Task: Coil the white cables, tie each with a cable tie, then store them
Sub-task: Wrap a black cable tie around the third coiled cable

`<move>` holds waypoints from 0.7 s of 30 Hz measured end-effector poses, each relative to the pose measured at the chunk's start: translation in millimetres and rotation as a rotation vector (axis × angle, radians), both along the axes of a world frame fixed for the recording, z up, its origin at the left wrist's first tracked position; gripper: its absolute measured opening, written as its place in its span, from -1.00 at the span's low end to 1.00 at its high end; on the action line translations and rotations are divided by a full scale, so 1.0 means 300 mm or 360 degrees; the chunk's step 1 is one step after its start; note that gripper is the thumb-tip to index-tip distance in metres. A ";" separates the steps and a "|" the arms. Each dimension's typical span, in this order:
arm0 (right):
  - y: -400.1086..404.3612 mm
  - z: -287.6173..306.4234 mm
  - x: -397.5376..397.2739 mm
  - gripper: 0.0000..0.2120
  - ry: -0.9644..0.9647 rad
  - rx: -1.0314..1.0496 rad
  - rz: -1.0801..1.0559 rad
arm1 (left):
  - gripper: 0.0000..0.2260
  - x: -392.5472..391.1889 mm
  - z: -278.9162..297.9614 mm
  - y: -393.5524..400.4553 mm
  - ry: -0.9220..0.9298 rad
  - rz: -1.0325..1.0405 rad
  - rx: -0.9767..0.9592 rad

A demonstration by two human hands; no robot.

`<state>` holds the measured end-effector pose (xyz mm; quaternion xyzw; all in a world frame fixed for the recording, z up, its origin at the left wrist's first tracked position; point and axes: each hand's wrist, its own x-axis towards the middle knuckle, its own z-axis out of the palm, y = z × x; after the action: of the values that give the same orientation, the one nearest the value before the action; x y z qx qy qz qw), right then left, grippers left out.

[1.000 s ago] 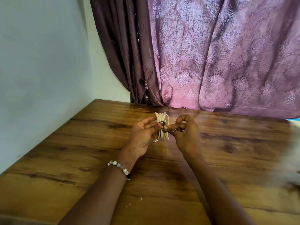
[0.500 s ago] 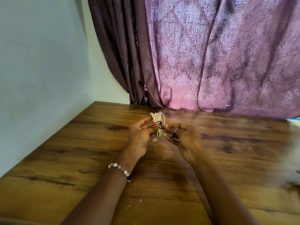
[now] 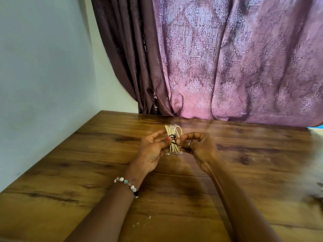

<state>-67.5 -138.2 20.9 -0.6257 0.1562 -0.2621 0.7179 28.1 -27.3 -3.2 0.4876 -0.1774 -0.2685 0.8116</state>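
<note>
A coiled white cable [image 3: 173, 131] stands upright between my two hands, above the middle of the wooden table [image 3: 87, 163]. A black cable tie [image 3: 172, 137] wraps its middle. My left hand [image 3: 152, 149] pinches the coil from the left, thumb on the tie. From the right, my right hand [image 3: 197, 145], with a ring on one finger, pinches the tie's loose end against the coil. The lower loops of the coil are partly hidden by my fingers.
A pale wall [image 3: 43, 75] borders the table on the left. A purple patterned curtain [image 3: 227, 67] hangs behind the table's far edge. Small white crumbs [image 3: 138, 223] lie near the front. Something blurred [image 3: 319, 186] sits at the right edge.
My right hand's fingers have shifted on the tie, from a raised pinch to a lower one beside the coil. The coil stays in my left hand; the view drifted slightly.
</note>
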 end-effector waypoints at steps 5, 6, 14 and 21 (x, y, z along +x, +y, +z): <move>-0.025 0.009 -0.014 -0.75 0.0014 0.0120 0.0043 | -0.68 -0.011 -0.011 -0.008 -0.0080 -0.0054 0.0066; -0.028 0.010 -0.015 -0.75 0.0052 0.0142 0.0077 | -0.68 -0.014 -0.010 -0.008 -0.0080 -0.0040 0.0058; -0.027 0.004 -0.007 -0.72 0.0176 0.0058 0.0067 | -0.69 -0.011 -0.002 0.001 -0.0078 -0.0057 0.0065; -0.030 -0.006 -0.006 -0.66 0.0199 -0.0166 0.0037 | -0.73 -0.007 -0.010 0.002 -0.0239 -0.0100 0.0188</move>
<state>-69.2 -147.3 19.0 -0.6792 0.1796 -0.2221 0.6761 26.1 -26.9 -6.3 0.5477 -0.2368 -0.2666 0.7569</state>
